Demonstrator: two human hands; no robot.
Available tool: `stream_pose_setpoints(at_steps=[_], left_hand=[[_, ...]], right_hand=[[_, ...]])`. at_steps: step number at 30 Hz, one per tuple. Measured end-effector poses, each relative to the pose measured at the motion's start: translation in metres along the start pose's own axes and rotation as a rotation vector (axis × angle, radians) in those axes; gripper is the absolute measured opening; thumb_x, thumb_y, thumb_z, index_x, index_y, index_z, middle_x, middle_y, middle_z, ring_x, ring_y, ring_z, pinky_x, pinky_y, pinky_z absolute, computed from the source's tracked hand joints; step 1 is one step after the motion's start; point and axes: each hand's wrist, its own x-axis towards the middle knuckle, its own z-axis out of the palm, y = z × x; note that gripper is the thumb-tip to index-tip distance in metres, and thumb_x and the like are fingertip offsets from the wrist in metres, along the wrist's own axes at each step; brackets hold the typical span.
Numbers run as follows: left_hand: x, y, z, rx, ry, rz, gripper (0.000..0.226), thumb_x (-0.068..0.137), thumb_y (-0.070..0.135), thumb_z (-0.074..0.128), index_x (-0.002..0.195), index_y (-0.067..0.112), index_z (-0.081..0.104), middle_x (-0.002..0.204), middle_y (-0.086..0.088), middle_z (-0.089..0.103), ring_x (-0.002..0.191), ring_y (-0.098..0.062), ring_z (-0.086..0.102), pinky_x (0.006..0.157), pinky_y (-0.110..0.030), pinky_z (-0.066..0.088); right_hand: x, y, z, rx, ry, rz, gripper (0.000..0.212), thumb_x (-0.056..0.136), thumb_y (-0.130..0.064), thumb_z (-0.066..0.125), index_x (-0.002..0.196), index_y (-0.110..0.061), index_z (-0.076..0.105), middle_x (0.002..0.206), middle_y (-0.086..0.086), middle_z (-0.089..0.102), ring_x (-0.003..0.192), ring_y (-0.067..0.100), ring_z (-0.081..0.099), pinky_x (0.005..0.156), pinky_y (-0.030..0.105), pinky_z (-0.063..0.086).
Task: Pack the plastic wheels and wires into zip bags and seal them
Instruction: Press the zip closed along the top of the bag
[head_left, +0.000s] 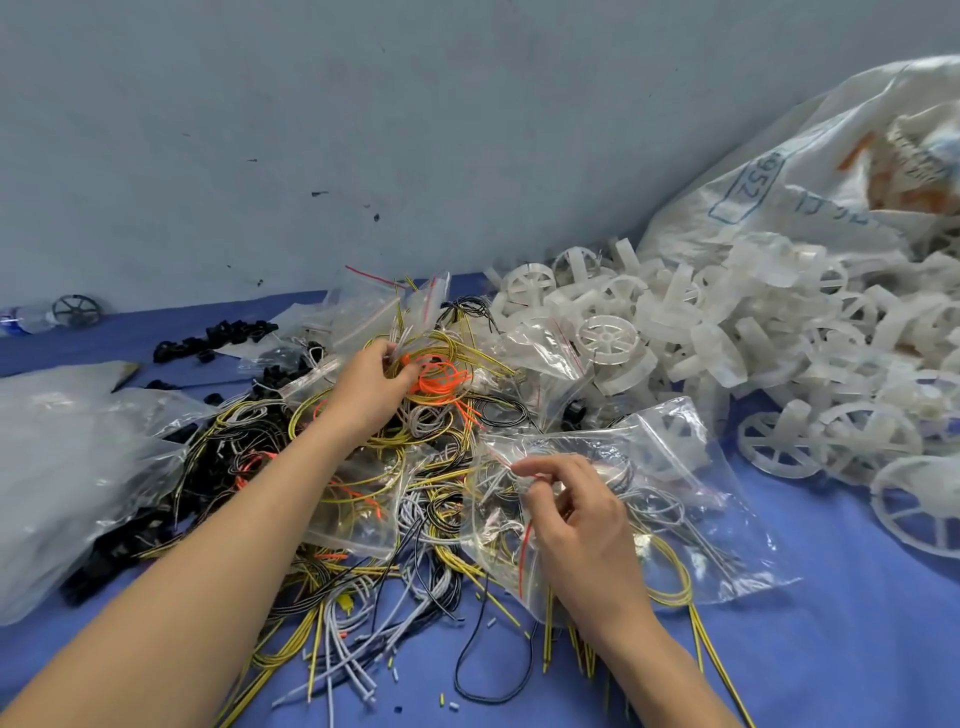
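A tangled heap of yellow, black, grey and orange wires (363, 509) covers the middle of the blue table. My left hand (371, 387) reaches into the far part of the heap, its fingers curled round a coil of yellow and orange wires (441, 376). My right hand (576, 525) pinches the open mouth of a clear zip bag (691, 519), which lies on the table holding grey and yellow wires and a wheel. White plastic wheels (727, 332) are piled at the right.
A big white sack (810, 171) spills the wheels at the far right. More clear zip bags (384, 306) lie behind the wires, and a large plastic bag (67, 452) with black parts lies at the left. The wall stands close behind.
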Motion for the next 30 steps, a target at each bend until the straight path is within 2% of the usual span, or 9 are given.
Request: stream_pose_setpoints(at_steps=[5, 8, 10, 14, 19, 21, 24, 26, 30], left_hand=[[-0.036, -0.004, -0.021, -0.124, -0.092, 0.032, 0.019, 0.09, 0.044, 0.065, 0.099, 0.028, 0.064, 0.09, 0.013, 0.067, 0.083, -0.008, 0.062, 0.069, -0.025, 0.047], [-0.053, -0.008, -0.028, -0.108, 0.021, 0.033, 0.033, 0.095, 0.036, 0.059, 0.124, 0.02, 0.059, 0.113, 0.01, 0.062, 0.098, -0.008, 0.059, 0.077, -0.021, 0.044], [-0.062, -0.01, -0.031, -0.086, 0.111, 0.044, 0.036, 0.099, 0.03, 0.053, 0.133, 0.02, 0.053, 0.123, 0.009, 0.058, 0.095, -0.002, 0.056, 0.073, -0.011, 0.043], [-0.079, -0.013, -0.035, -0.038, 0.184, 0.036, 0.032, 0.101, 0.032, 0.047, 0.132, 0.024, 0.054, 0.095, 0.017, 0.061, 0.071, 0.005, 0.054, 0.057, -0.01, 0.044], [-0.095, -0.017, -0.05, 0.012, 0.416, 0.083, 0.027, 0.1, 0.041, 0.044, 0.12, 0.026, 0.056, 0.089, 0.007, 0.064, 0.074, -0.012, 0.06, 0.06, -0.028, 0.046], [-0.105, -0.017, -0.055, -0.08, 0.511, 0.096, 0.026, 0.101, 0.048, 0.041, 0.106, 0.03, 0.059, 0.075, 0.011, 0.062, 0.063, -0.007, 0.057, 0.053, -0.025, 0.041], [-0.118, -0.01, -0.055, -0.42, 0.573, 0.05, 0.03, 0.1, 0.051, 0.04, 0.093, 0.033, 0.064, 0.063, 0.014, 0.055, 0.053, -0.005, 0.045, 0.049, -0.024, 0.037], [-0.127, -0.004, -0.05, -0.671, 0.513, -0.001, 0.03, 0.1, 0.045, 0.043, 0.089, 0.032, 0.068, 0.06, 0.013, 0.05, 0.054, -0.007, 0.046, 0.051, -0.02, 0.041], [-0.142, 0.008, -0.033, -1.083, 0.101, -0.173, 0.031, 0.097, 0.038, 0.048, 0.079, 0.02, 0.066, 0.072, -0.001, 0.063, 0.062, -0.011, 0.058, 0.055, -0.027, 0.05]], right_hand=[[0.0, -0.001, 0.0, 0.014, 0.007, 0.002, 0.024, 0.093, -0.015, 0.059, 0.088, -0.037, 0.068, 0.093, -0.016, 0.064, 0.075, 0.009, 0.061, 0.062, 0.011, 0.039], [-0.001, -0.003, -0.001, 0.034, 0.003, 0.013, 0.025, 0.093, -0.015, 0.058, 0.088, -0.037, 0.068, 0.093, -0.016, 0.065, 0.077, 0.007, 0.062, 0.063, 0.011, 0.04], [0.0, -0.004, -0.002, 0.045, 0.002, 0.019, 0.025, 0.094, -0.015, 0.058, 0.089, -0.037, 0.069, 0.094, -0.017, 0.066, 0.08, 0.005, 0.063, 0.064, 0.011, 0.041], [0.0, -0.004, -0.002, 0.054, -0.011, 0.041, 0.024, 0.094, -0.016, 0.056, 0.09, -0.036, 0.069, 0.094, -0.015, 0.066, 0.076, 0.007, 0.062, 0.062, 0.014, 0.042], [-0.001, -0.004, -0.003, 0.052, -0.011, 0.041, 0.024, 0.095, -0.017, 0.055, 0.09, -0.038, 0.068, 0.094, -0.014, 0.065, 0.071, 0.012, 0.06, 0.06, 0.015, 0.042], [0.0, -0.005, -0.003, 0.045, -0.013, 0.038, 0.024, 0.094, -0.018, 0.056, 0.09, -0.037, 0.068, 0.093, -0.015, 0.065, 0.071, 0.012, 0.06, 0.06, 0.016, 0.042], [0.0, -0.005, -0.002, 0.045, -0.015, 0.041, 0.022, 0.093, -0.019, 0.056, 0.09, -0.037, 0.069, 0.093, -0.016, 0.065, 0.071, 0.009, 0.06, 0.06, 0.015, 0.042], [0.0, -0.005, -0.002, 0.052, -0.012, 0.047, 0.022, 0.093, -0.019, 0.055, 0.09, -0.036, 0.069, 0.093, -0.016, 0.066, 0.071, 0.008, 0.061, 0.06, 0.014, 0.041], [-0.001, -0.005, -0.002, 0.063, 0.002, 0.046, 0.022, 0.092, -0.02, 0.055, 0.089, -0.037, 0.069, 0.09, -0.016, 0.065, 0.071, 0.01, 0.061, 0.06, 0.015, 0.042]])
